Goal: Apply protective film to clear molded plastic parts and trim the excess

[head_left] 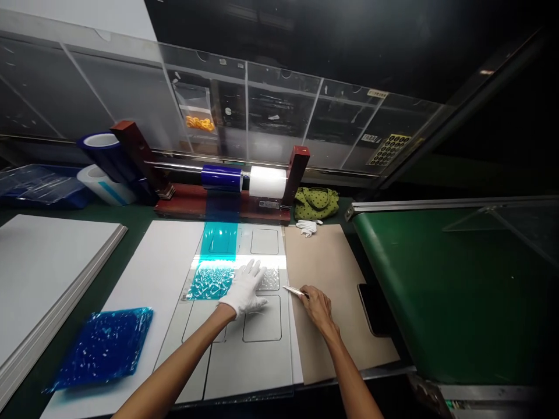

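Observation:
My left hand point(247, 289), in a white glove, lies open with fingers spread at the right edge of a blue film strip point(219, 240). The strip runs down from a blue film roll point(221, 178) onto a pale sheet point(244, 366) marked with rounded rectangles. Its lower part looks crinkled over a shiny textured patch; a clear textured patch point(271, 278) shows right of the glove. My bare right hand point(318, 305) is closed round a slim utility knife point(293, 289), whose tip points left at the sheet's right edge.
A red wooden stand point(222, 203) holds the blue roll and a white roll point(268, 181). Brown cardboard point(336, 279) and a phone point(374, 309) lie to the right, beside a green conveyor belt point(458, 291). Leftward are a blue film stack point(107, 346) and white sheets point(52, 262).

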`<move>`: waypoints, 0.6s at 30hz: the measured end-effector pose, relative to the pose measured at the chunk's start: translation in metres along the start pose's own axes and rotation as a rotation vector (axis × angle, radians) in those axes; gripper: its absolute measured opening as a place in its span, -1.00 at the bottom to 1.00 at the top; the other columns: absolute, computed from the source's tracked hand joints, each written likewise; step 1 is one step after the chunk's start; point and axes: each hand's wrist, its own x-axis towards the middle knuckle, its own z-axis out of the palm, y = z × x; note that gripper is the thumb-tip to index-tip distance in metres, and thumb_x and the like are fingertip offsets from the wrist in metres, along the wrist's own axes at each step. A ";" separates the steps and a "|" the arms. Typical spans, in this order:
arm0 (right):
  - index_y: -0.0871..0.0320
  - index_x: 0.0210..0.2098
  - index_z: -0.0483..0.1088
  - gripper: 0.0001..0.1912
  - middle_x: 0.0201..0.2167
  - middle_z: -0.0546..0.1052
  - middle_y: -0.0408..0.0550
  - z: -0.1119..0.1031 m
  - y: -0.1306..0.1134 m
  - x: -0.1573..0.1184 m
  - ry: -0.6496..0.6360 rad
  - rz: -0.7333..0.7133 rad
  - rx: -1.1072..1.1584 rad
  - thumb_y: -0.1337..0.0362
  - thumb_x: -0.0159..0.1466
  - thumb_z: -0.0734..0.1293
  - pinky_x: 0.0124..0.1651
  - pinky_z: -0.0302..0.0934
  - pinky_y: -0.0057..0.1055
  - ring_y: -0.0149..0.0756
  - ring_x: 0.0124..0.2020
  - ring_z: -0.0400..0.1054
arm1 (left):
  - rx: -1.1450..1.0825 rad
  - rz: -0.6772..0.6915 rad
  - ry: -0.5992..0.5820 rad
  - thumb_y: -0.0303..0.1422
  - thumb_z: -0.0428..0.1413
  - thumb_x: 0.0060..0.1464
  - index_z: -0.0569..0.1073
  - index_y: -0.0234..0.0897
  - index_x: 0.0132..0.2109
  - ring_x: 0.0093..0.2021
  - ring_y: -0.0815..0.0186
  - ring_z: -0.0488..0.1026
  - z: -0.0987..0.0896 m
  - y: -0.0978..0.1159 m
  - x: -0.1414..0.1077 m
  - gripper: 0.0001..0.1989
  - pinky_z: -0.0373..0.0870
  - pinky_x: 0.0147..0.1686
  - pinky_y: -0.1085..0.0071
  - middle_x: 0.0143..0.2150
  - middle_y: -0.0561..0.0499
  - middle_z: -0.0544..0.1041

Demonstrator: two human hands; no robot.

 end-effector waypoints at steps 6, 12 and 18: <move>0.06 -0.31 0.46 -0.86 -0.32 0.55 -0.11 0.007 -0.004 0.015 -0.054 -0.073 0.081 0.29 0.21 0.25 -0.36 0.02 -0.48 -0.28 -0.28 0.39 | 0.081 0.091 -0.080 -0.01 0.25 -0.28 0.11 -0.36 0.29 0.33 -0.10 -0.05 0.020 -0.014 0.017 0.02 -0.06 0.27 0.02 0.33 -0.30 0.08; 0.04 -0.32 0.45 -0.84 -0.35 0.56 -0.23 0.003 0.000 0.013 -0.116 -0.092 0.254 0.21 0.21 0.24 -0.32 0.15 -0.53 -0.36 -0.30 0.43 | 0.120 0.115 -0.002 -0.18 0.10 0.02 0.17 -0.31 0.25 0.27 0.00 0.10 0.022 -0.019 0.022 -0.33 0.05 0.25 0.09 0.28 -0.22 0.20; 0.10 -0.25 0.44 -0.75 -0.24 0.52 -0.09 0.002 0.030 -0.006 0.020 0.019 0.228 0.21 0.24 0.16 -0.22 0.22 -0.45 -0.29 -0.21 0.40 | 0.133 0.133 0.072 -0.67 -0.19 0.05 0.29 -0.27 0.19 0.20 0.20 0.27 0.025 -0.013 0.003 -0.42 0.21 0.20 0.17 0.20 -0.12 0.34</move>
